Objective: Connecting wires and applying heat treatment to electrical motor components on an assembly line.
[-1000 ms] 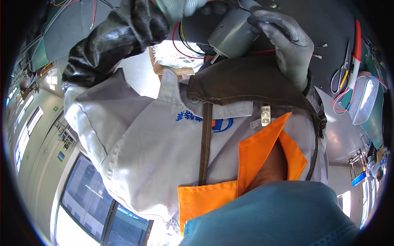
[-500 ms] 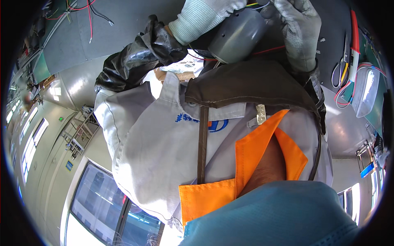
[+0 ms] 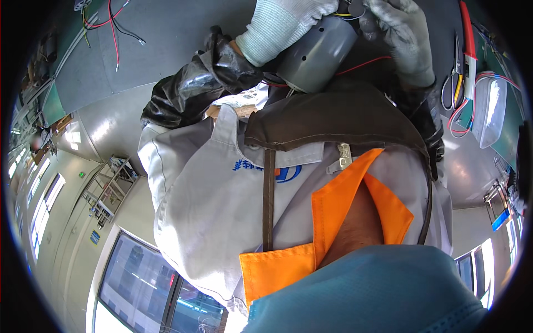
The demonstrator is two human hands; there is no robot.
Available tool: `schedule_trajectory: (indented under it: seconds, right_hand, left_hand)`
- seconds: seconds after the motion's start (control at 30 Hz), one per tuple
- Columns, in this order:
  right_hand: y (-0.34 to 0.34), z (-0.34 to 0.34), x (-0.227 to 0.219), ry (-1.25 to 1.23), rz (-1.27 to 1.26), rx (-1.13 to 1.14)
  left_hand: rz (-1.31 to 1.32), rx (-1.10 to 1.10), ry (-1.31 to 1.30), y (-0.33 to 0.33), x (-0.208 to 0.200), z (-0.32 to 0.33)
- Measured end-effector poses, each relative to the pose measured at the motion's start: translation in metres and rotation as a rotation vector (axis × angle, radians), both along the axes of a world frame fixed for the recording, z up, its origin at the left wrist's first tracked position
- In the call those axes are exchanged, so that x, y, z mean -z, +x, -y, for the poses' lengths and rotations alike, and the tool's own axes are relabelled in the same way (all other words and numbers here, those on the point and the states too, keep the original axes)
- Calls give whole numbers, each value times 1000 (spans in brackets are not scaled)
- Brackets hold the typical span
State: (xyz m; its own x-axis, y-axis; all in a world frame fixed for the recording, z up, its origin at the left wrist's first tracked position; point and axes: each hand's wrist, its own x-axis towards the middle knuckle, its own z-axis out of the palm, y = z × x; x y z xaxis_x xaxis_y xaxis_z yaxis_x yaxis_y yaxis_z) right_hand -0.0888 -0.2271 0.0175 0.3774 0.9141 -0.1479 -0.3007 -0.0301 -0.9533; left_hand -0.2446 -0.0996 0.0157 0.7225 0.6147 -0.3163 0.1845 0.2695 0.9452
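Observation:
A dark grey cylindrical housing (image 3: 317,54) with small round holes in its side lies tilted over the worktop. My left hand (image 3: 286,29), in a whitish knit glove, is closed round its far upper end. Yellow and pale wires (image 3: 345,15) come out at that end, beside a small round grey piece (image 3: 357,8). My right hand (image 3: 404,41), gloved too, is at the right of this end with its fingers curled together; what they pinch is hidden. A red wire (image 3: 363,65) and a few thin leads run from the housing's near end.
On the dark worktop (image 3: 172,33), loose red and black wires (image 3: 115,33) lie at the left. Scissors (image 3: 454,83), a red-handled tool (image 3: 469,47) and a clear plastic box (image 3: 490,114) with red and blue wires beside it are at the right. The worktop's near edge runs close to my body.
The housing and my left hand have shifted slightly down in the picture. My right hand has moved slightly, its fingers still curled beside the housing's end. The small round piece shows more clearly.

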Motion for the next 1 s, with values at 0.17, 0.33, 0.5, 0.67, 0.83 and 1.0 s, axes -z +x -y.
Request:
schedule_trajectory:
  seconds: [0.17, 0.33, 0.5, 0.67, 0.83, 1.0]
  right_hand:
    - [-8, 11, 8, 140, -71, 145]
    - [-13, 8, 13, 198, -123, 208]
    - [-5, 8, 10, 113, -40, 77]
    - [0, 13, -6, -16, -16, 65]
    - [-1, 14, 23, 152, -86, 183]
    - [-14, 12, 6, 85, -66, 243]
  left_hand:
    - [-53, 81, 173, 6, -5, 2]
    - [-170, 124, 407, 5, -12, 3]
    - [-159, 102, 451, 3, -9, 5]
    - [-171, 104, 344, 11, -9, 9]
    - [-111, 53, 215, 9, -2, 7]
    - [-156, 70, 154, 8, -7, 5]
